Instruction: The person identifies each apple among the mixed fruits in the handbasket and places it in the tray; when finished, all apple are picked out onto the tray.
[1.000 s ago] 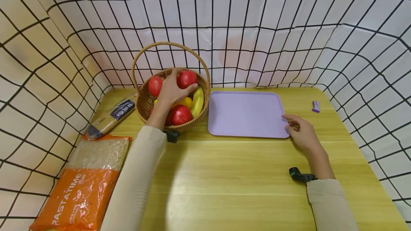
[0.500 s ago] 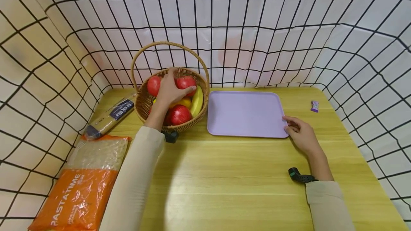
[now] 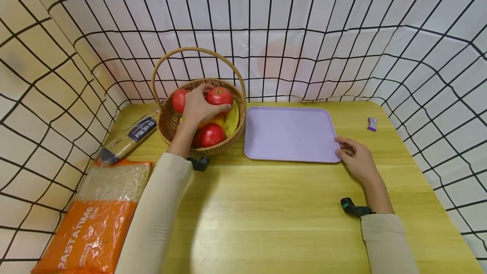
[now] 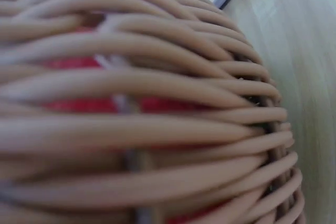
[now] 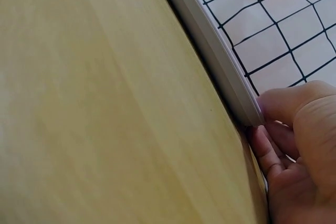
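Note:
Inside the wicker basket (image 3: 162, 134), my left hand (image 3: 198, 107) grips a red apple (image 3: 220, 97), thumb on its near side and fingers over the far left. The apple's stem end faces up. Close by are another red apple (image 3: 179, 100) to the left, a glossy red fruit (image 3: 212, 135) in front and a banana (image 3: 232, 121) at the right. The left wrist view shows only basket weave (image 4: 157, 129) with red behind it; that hand is hidden there. My right hand (image 3: 357, 157) pinches the right edge of the lilac tray (image 3: 291, 134); its thumb (image 5: 294, 103) lies on the rim.
A long clear packet (image 3: 129, 138) with a dark label lies left of the basket. Nearer is an orange PASTATIME bag (image 3: 91, 227). A small purple-wrapped candy (image 3: 372, 124) lies at the right. A white grid-patterned cloth (image 3: 289, 33) walls the table's back and sides.
In the basket, my left hand has shifted slightly and the gripped apple has turned, so its stem now shows. My right hand stays at the tray's edge.

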`<state>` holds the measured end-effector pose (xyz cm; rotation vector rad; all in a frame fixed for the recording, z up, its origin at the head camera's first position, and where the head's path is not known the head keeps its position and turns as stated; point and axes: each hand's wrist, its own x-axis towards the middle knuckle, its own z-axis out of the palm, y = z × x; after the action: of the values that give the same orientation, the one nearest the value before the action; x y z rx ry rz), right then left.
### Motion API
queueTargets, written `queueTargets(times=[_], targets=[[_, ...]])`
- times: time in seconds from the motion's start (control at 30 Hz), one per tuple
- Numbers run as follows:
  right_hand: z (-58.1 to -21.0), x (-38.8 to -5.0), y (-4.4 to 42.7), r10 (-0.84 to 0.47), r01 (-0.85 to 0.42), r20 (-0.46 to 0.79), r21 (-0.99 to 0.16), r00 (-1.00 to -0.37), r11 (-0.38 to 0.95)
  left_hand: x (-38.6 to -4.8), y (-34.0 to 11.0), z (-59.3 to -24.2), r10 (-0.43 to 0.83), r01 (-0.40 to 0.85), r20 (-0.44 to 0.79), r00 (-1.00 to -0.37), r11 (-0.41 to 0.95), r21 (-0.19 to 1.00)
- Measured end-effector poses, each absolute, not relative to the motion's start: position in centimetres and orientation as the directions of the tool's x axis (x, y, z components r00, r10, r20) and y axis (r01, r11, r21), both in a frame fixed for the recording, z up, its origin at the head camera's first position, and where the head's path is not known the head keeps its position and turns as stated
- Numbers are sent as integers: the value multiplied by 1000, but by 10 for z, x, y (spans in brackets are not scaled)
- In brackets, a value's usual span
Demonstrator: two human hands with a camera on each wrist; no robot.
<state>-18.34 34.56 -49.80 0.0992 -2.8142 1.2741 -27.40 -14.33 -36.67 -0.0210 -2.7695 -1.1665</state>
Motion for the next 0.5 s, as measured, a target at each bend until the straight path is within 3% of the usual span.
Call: queueTargets(times=[0.5], targets=[[-496,-184,341,-3,-77,100,-742,-995,667,-256,-150,-361,-36,76,142,-989,703,707]])
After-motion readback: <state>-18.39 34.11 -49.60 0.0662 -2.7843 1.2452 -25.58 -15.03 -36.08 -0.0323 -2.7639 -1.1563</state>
